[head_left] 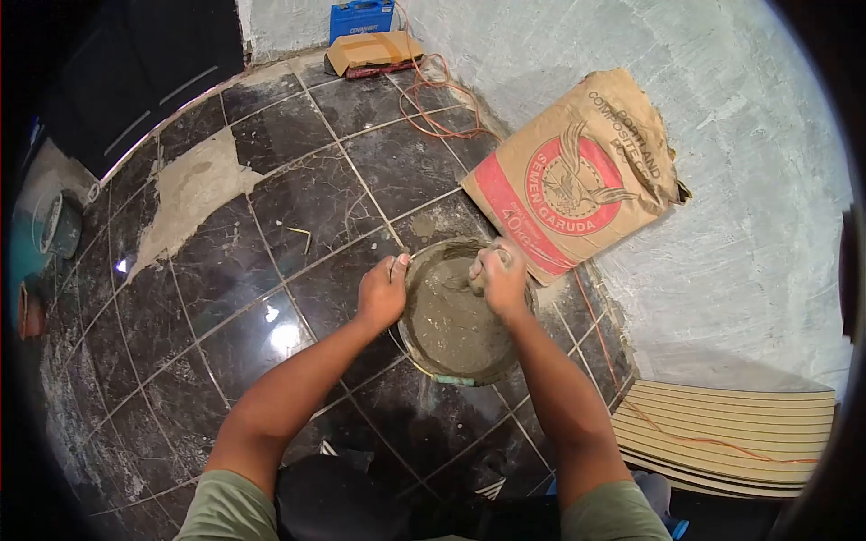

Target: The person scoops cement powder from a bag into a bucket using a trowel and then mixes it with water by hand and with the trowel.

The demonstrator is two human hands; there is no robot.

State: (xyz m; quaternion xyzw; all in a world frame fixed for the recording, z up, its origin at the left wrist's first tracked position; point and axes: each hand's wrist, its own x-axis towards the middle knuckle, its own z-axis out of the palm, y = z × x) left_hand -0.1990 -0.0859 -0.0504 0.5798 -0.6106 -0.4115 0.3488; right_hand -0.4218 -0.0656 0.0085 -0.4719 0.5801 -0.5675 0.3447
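A round bucket [406, 347] of wet grey cement mortar [456, 320] stands on the tiled floor in front of me. My left hand [385, 290] is closed on the bucket's left rim, thumb up at the edge. Over the right side of the mortar, my right hand [502, 279] is closed in a fist around a mortar-coated tool [476, 278]. The tool's lower end is sunk in the mortar, so its exact kind is hidden. Grey smears cover the right fingers.
A paper cement sack [577, 180] leans on the rough plastered wall [722, 243], close beyond the bucket. Stacked ribbed panels [722, 424] lie at right, crossed by an orange cord [649, 415]. A cardboard box [374, 50] and blue case [361, 18] sit behind; another bucket [61, 225] stands far left.
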